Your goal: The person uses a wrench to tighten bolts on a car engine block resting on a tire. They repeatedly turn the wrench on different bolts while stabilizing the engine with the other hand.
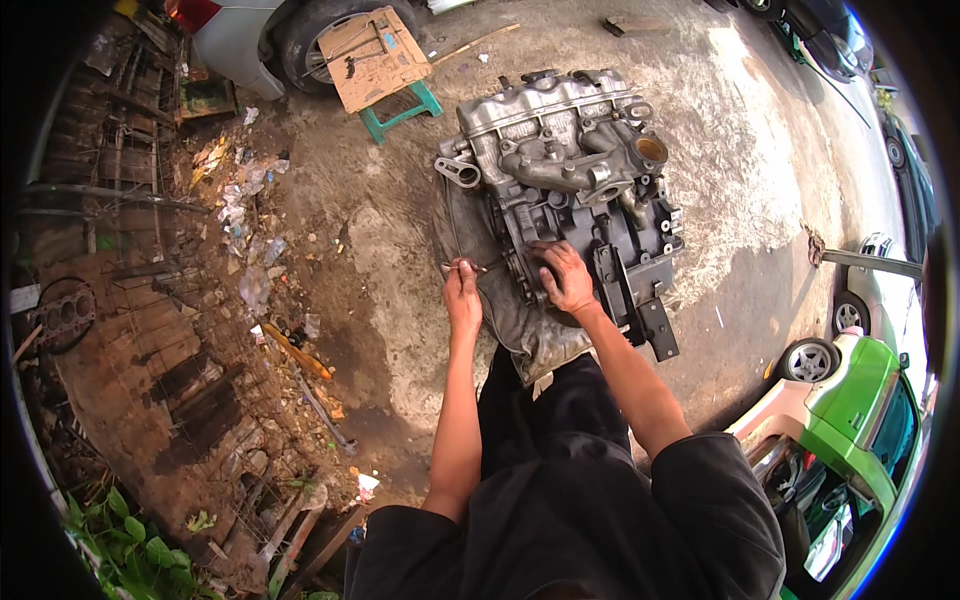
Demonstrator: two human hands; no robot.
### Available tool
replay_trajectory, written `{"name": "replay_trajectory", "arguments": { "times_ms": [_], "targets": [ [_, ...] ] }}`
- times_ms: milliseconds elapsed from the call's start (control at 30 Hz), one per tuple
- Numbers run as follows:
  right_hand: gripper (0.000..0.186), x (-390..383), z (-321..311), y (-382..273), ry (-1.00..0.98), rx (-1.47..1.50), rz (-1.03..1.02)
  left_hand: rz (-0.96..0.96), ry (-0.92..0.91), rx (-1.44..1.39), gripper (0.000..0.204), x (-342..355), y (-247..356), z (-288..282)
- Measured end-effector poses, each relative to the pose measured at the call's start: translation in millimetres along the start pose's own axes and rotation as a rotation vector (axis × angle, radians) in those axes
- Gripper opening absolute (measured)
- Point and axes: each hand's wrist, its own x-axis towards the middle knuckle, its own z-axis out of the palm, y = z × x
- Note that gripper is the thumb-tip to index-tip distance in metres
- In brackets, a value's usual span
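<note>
Pinching a thin rod in the nearly closed left hand; resting the loosely curled right hand against the engine, with unclear hold.

Saw brown board on a green stool, just beside wheel of a silver vehicle. Noted wooden stick on concrete ground nearby. Spotted plastic litter strewn along the left, leafy plant lower left, green car lower right.

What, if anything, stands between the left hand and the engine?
Nothing visible: the left hand, pinching a thin rod, has a clear gap to the engine. The right hand is farther right.
</note>
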Motion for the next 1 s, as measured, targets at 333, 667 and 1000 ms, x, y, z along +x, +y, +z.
{"name": "replay_trajectory", "arguments": {
  "times_ms": [333,667,1000],
  "targets": [
    [0.063,4.3,-2.3,1.9,-0.075,-0.317,0.04,0.133,-0.132,0.244,0.05,2.8,25.4,10.3],
    [0.064,1.6,1.2,6.4,-0.06,-0.294,0.057,0.132,-0.176,0.286,0.035,19.2,35.7,23.9],
    [0.061,1.3,1.4,6.1,-0.039,-0.275,0.05,0.104,-0.215,0.299,0.034,29.4,38.2,25.1]
  ]
}}
